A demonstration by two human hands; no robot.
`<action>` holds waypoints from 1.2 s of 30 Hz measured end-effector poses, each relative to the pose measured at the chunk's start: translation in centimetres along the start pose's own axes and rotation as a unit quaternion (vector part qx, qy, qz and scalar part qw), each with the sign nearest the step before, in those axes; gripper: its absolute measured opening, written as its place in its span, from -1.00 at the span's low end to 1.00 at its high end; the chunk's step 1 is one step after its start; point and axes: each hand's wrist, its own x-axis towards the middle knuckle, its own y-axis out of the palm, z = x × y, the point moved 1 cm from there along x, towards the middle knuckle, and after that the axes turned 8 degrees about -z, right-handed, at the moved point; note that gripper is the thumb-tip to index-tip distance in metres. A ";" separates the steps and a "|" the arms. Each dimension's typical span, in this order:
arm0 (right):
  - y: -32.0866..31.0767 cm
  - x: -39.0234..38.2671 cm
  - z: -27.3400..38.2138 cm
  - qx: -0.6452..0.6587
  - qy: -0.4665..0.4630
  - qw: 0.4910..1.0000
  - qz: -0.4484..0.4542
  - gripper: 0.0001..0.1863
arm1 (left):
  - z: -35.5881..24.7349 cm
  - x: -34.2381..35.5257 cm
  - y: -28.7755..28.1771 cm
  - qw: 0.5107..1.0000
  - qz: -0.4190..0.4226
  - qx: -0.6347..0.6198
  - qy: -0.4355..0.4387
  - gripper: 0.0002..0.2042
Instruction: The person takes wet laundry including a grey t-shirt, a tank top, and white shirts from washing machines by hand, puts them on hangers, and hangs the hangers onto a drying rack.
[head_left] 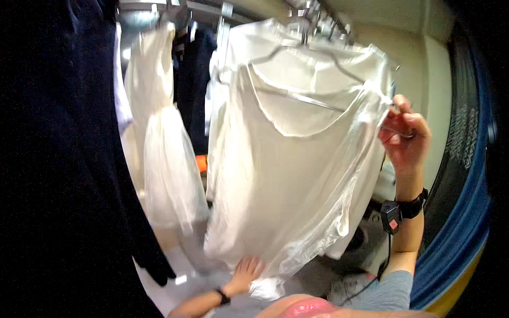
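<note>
A white, thin-fabric top with a wide scoop neck (286, 175) hangs on a clothes hanger (333, 61) in front of me. High on the right, my right hand (405, 135) is closed, its fingertips pinching the top's shoulder edge near the hanger's end. Whether it also grips the hanger I cannot tell. My left hand (247, 275) rests with fingers spread against the top's lower hem, which is bunched and creased beside it. Black bands circle both wrists, and a small dark box sits on the right one.
To the left hang a cream dress (161, 127) and a dark garment (196, 79); a large dark cloth (63, 148) fills the near left. Metal clips and hooks (305, 18) cluster overhead. Blue fabric (461, 228) borders the right side, beside a pale wall (437, 90).
</note>
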 end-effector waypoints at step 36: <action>-4.6 -19.6 -19.5 -0.243 -0.016 0.963 -0.113 -0.11 | 6.7 2.9 -12.8 0.940 -0.176 -0.221 -0.193 -0.41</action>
